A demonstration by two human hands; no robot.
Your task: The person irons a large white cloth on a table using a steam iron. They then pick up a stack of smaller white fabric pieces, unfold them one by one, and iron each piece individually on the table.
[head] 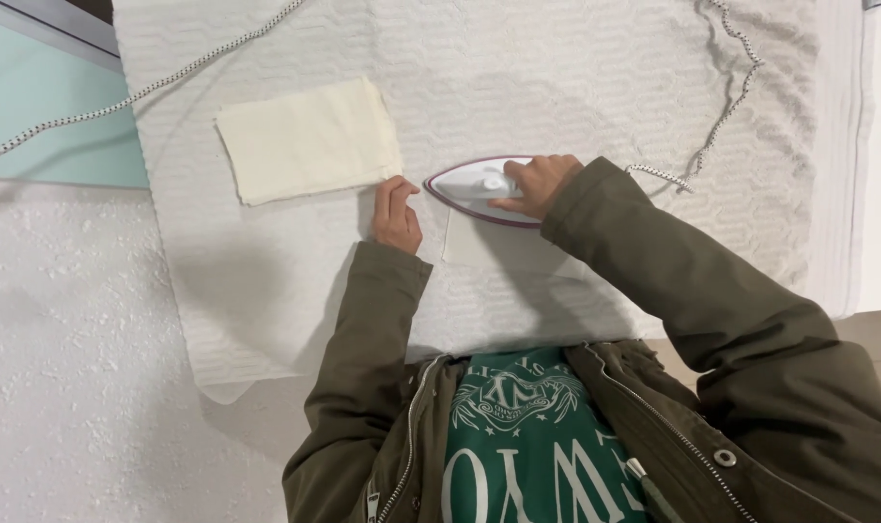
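The white padded cover (556, 87) on the desk carries a cream cloth (308, 140), and the iron (479, 189), held in the right hand's (537, 184) closed grip, should glide slowly while the left hand (396, 215), fingers curled and empty, pins the small cloth (489, 247) flat.

the iron (479, 186) looks smooth glossy white plastic. the folded cloth (308, 140) is matt cream fabric. the towel (556, 77) under it is white, rough, with woven ridges.
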